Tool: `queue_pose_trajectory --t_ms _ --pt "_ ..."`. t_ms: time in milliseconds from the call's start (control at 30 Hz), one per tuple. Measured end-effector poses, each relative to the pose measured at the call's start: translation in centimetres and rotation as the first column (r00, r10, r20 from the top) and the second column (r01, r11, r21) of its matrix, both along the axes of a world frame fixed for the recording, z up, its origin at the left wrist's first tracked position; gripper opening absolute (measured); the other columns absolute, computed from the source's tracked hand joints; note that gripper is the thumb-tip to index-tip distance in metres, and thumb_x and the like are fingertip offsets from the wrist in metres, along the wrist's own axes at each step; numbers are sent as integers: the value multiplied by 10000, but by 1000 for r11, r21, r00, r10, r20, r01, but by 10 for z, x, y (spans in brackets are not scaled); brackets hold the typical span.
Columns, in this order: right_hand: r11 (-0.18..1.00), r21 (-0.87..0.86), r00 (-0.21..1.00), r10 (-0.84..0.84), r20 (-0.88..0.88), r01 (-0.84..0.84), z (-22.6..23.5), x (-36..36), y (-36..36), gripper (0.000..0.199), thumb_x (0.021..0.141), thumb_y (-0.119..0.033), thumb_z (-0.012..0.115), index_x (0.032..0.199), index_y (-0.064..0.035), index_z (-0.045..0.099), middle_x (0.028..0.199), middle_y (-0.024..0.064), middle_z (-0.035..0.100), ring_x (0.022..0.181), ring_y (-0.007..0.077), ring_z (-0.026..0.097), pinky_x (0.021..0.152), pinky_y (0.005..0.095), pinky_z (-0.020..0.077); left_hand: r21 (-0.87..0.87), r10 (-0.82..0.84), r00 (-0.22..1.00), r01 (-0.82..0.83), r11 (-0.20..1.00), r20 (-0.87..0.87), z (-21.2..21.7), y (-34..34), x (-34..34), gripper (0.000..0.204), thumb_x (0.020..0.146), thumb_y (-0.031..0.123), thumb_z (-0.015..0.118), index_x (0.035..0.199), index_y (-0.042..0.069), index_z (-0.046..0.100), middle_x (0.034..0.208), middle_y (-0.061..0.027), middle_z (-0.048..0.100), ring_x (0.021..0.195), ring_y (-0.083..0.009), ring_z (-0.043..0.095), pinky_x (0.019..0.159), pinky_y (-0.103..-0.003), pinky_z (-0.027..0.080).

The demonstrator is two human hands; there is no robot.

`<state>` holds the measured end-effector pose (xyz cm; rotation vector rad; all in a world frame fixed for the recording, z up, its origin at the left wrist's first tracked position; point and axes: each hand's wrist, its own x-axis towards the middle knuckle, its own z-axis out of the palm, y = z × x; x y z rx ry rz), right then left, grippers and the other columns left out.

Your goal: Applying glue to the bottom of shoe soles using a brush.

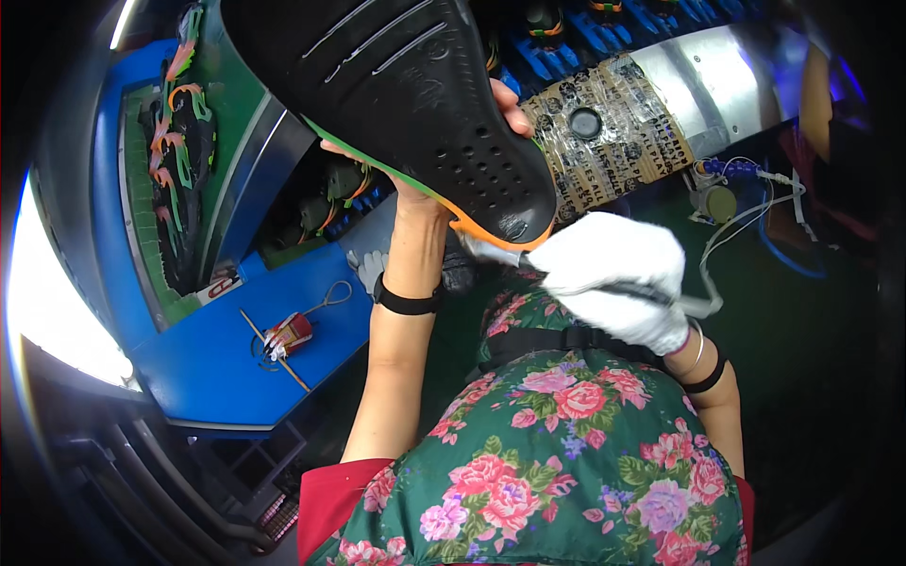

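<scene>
Holds a black shoe sole (pixel 415 113) up in front of the body in the bare left hand (pixel 511 108), gripping from behind, with fingertips curled over the right edge and the palm mostly out of sight. Has the sole's ribbed wide end at the top and its pierced narrow end slanting down to the right, edged in green along the left and in an orange rim (pixel 478 233) below. Clasps a slim metal tool (pixel 495 252) in the white-gloved right hand (pixel 613 274), tip at the orange rim; cannot tell whether touching or just beside. Has both hands apart, each closed on its own thing. Wears a floral green apron (pixel 528 472) over red sleeves (pixel 330 495). Has a blue table (pixel 208 382) to the left, bearing a red bundle (pixel 288 335), a thin stick (pixel 294 374), a looped wire (pixel 317 307) and, near the edge, a grey glove (pixel 371 271); farther back, a heap of coloured strips (pixel 184 160). Faces a metal surface (pixel 717 85) at upper right, with a brown taped patch (pixel 613 151) under a black disc (pixel 585 124).
</scene>
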<state>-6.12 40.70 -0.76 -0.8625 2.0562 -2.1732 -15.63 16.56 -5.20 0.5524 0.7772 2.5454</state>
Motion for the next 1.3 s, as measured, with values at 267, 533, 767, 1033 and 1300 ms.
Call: queue_pose_trajectory --t_ms 267,533,767,1033,1300 --pt "976 217 947 58 -316 13 -13 2 -1 332 820 -13 764 1141 -91 788 1161 105 773 1038 282 740 851 372 598 -12 -56 993 57 998 101 -4 -3 -9 1422 619 1079 355 1527 -13 425 1314 -309 619 1092 -412 710 941 -542 610" --pt "988 129 972 113 -206 -88 -6 -14 9 269 809 -44 823 1073 -82 792 1098 102 788 973 271 757 828 370 611 1 -238 968 239 971 84 -9 4 -16 1325 705 1025 357 1563 15 393 1350 -312 609 1098 -428 713 936 -565 609" --pt "908 -12 900 414 -138 -420 -13 -15 8 258 818 -71 804 1076 -92 799 1081 85 794 942 275 764 811 367 615 -38 -268 919 291 956 289 -23 -1 1 1104 852 889 382 1559 42 427 1337 -288 643 1071 -466 724 895 -616 618" --pt "913 179 871 405 -280 -367 -18 -15 1 306 817 -24 763 1106 -120 784 1123 74 778 965 266 746 824 366 612 -547 -92 906 327 771 412 -11 -2 8 964 936 795 402 1526 39 498 1303 -249 688 1088 -399 740 906 -536 630" --pt "901 -30 888 433 154 -434 -12 -29 6 119 818 -21 807 934 -45 814 1004 113 803 934 245 773 840 350 604 -174 -222 799 375 910 559 -13 -9 21 972 963 815 299 1467 16 525 1189 -245 717 934 -375 772 830 -481 664"
